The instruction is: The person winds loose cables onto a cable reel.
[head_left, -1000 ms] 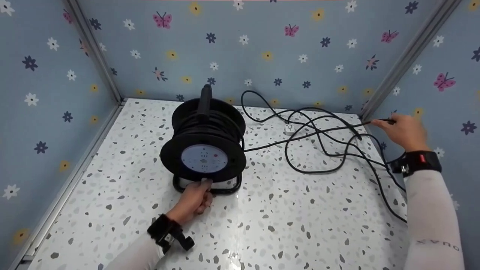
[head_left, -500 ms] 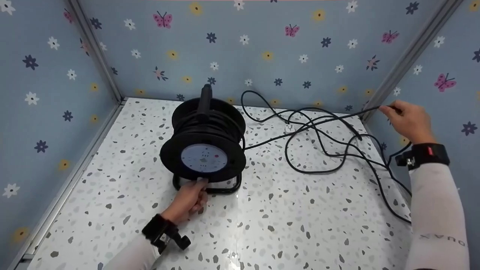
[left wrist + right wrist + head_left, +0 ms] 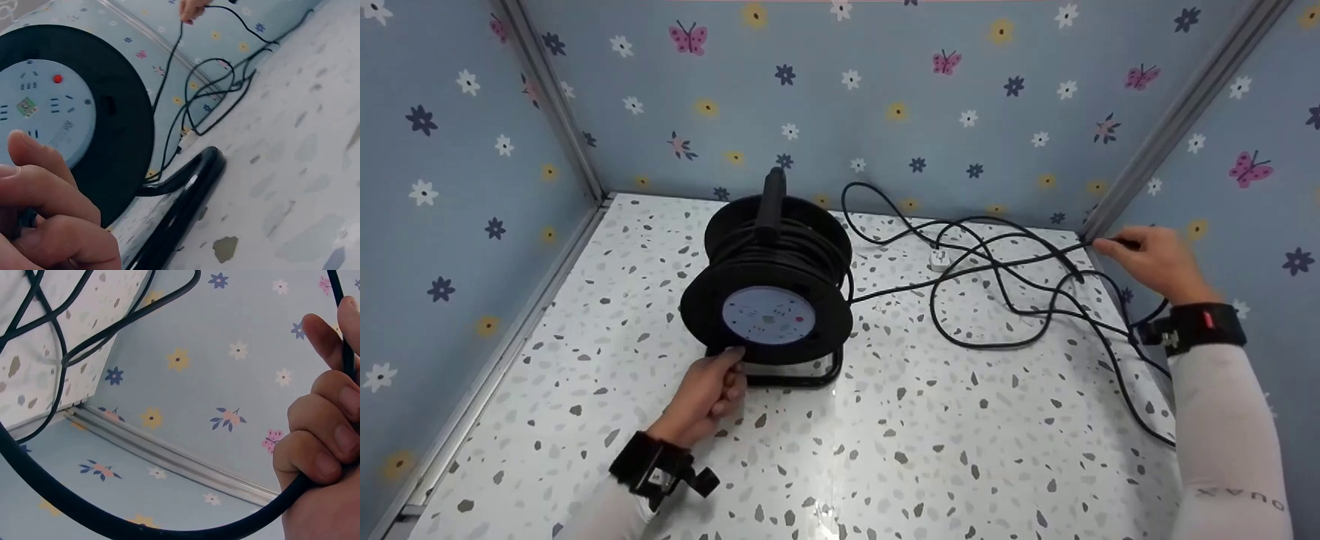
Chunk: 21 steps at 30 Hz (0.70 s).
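A black cable reel [image 3: 769,279] stands on the speckled tabletop, its round pale socket panel [image 3: 769,315] facing me. My left hand [image 3: 709,386] is at the lower left of its front flange, fingers curled and thumb up against the flange. In the left wrist view, a dark part of the reel shows between those curled fingers [image 3: 62,225]; most of it is hidden. Far to the right, my right hand [image 3: 1159,259] grips the black cable [image 3: 982,346] running from the reel. In the right wrist view, the cable passes through the fist and hangs below it in a bend.
Loose loops of cable lie across the table's right half, with a white plug [image 3: 939,259] among them. The reel rests on a tubular black stand [image 3: 795,381], and its carrying handle [image 3: 770,206] rises on top. Patterned wall panels [image 3: 885,135] enclose three sides.
My left hand has moved left along the reel's lower edge, and the socket panel has turned clockwise. My right hand rose with the cable, then came back down.
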Available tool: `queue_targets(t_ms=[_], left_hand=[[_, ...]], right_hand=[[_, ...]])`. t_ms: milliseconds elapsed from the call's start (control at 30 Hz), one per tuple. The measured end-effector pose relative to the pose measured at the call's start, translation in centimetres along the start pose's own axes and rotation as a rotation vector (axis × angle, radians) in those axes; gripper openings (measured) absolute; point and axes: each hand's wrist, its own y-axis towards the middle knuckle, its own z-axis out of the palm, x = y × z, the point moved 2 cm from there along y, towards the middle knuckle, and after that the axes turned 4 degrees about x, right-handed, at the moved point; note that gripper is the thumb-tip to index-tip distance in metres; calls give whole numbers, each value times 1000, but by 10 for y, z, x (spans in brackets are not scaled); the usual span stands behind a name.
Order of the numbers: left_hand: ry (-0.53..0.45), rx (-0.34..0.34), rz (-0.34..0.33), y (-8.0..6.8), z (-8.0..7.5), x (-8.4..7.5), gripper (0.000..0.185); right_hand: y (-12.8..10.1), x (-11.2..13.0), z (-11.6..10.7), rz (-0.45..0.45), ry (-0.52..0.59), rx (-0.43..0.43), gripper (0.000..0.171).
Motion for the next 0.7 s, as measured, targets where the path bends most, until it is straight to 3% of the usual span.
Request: queue_targets(t_ms=[367, 700], left_hand=[[-203, 47, 40, -5, -9, -15, 33], [-305, 110, 91, -11, -8, -33, 33]], right_hand=[[-10, 17, 21, -133, 85, -20, 23], [-16, 30, 39, -120, 94, 36, 24]])
